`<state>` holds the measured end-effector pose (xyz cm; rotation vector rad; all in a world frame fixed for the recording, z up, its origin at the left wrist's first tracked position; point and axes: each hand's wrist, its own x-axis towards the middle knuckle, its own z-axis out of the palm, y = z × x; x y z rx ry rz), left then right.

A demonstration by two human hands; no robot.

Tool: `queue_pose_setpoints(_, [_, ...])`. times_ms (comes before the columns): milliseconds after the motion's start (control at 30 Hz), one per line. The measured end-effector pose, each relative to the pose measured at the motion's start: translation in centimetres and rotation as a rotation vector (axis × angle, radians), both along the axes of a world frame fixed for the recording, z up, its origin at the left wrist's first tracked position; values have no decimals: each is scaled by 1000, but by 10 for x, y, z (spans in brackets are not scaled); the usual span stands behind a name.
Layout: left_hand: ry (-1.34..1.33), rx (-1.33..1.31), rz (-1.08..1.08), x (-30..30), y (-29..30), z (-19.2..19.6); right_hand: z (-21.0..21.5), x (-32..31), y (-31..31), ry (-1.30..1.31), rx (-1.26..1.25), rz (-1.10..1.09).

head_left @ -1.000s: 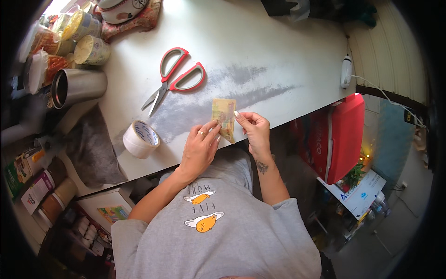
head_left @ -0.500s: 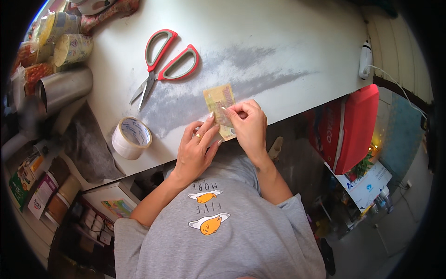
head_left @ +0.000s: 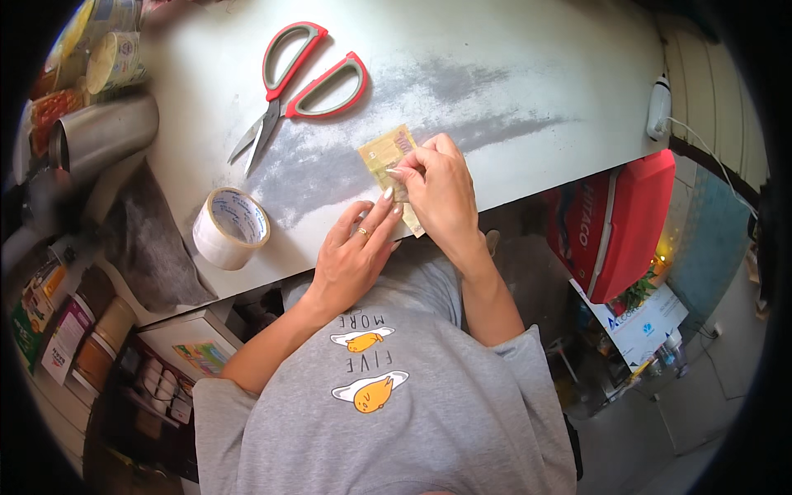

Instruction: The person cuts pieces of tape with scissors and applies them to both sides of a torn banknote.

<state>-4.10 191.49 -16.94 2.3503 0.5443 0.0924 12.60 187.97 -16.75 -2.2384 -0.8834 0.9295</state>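
Observation:
A yellowish banknote lies on the worktop near its front edge, partly covered by my fingers. My right hand is over the note with thumb and index finger pinched together; what is between the tips, if anything, is too small to make out. The fingers of my left hand, one wearing a ring, are stretched out, with the tips at the note's lower left side. Beyond the note, red-and-grey scissors lie with their blades slightly apart. To the left of my hands stands a roll of tape.
The white worktop has worn grey patches. Along its left side are a metal cylinder, packaged containers and a dark sheet. A red cooler box stands beyond the front edge at right, below a white corded device.
The view has shifted a little, and the banknote is turned slightly. My right hand has moved up a bit relative to the left, still pinching. Scissors and tape roll stay in place.

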Motion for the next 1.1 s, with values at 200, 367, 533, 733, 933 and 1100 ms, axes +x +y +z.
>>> queue_pose_setpoints(200, [22,11,8,0,-2,2,-1,1,3,-23,-22,16])
queue_pose_setpoints(367, [-20,-49,31,-3,-3,2,-4,15,0,216,142,-145])
queue_pose_setpoints(533, [-172,-85,163,-2,4,-4,13,7,0,61,188,-34])
queue_pose_setpoints(733, [-254,6,407,4,4,-19,16,-22,-17,-137,98,-6])
queue_pose_setpoints(933, [-255,217,373,13,6,-31,6,-28,-30,-88,146,-106])
queue_pose_setpoints(1100, [-291,80,464,13,6,-36,15,-27,-31,248,184,-241])
